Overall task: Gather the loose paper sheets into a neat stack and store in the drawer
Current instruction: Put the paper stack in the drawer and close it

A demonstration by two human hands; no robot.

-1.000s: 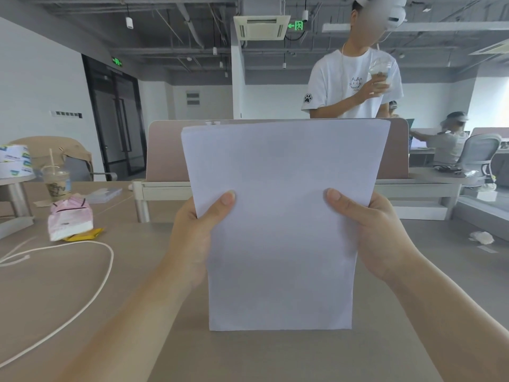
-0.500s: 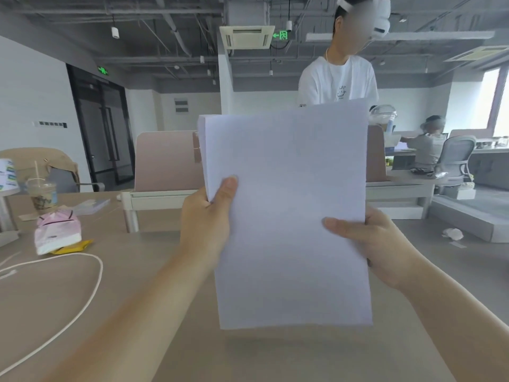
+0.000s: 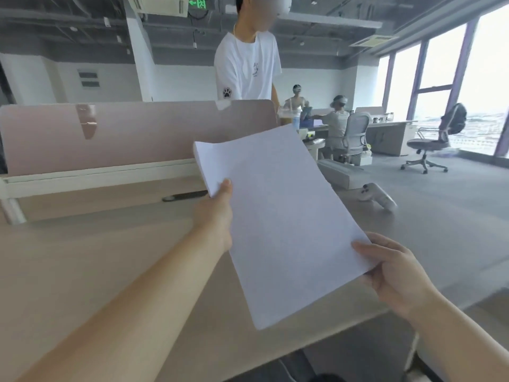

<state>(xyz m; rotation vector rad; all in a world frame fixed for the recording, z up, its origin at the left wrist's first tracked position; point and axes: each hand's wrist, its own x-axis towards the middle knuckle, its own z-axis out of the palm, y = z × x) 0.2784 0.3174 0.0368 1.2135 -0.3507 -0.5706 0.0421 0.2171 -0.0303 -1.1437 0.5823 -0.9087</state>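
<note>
A neat stack of white paper sheets (image 3: 278,216) hangs tilted above the beige desk (image 3: 96,257), its far corner pointing up and left. My left hand (image 3: 214,216) grips the stack's left edge, thumb on top. At the stack's right edge, near the low corner, my right hand (image 3: 396,274) holds it with the thumb on top. No drawer shows in this view.
A pink desk divider (image 3: 137,130) runs across behind the desk. A person in a white T-shirt (image 3: 245,67) stands behind it. A white controller (image 3: 378,197) lies on the grey surface to the right. Office chairs (image 3: 432,139) and seated people are further right by the windows.
The stack has gone from upright and facing me to tilted and swung right. My view has turned right, so the cup, pink bag and white cable on the left are out of frame.
</note>
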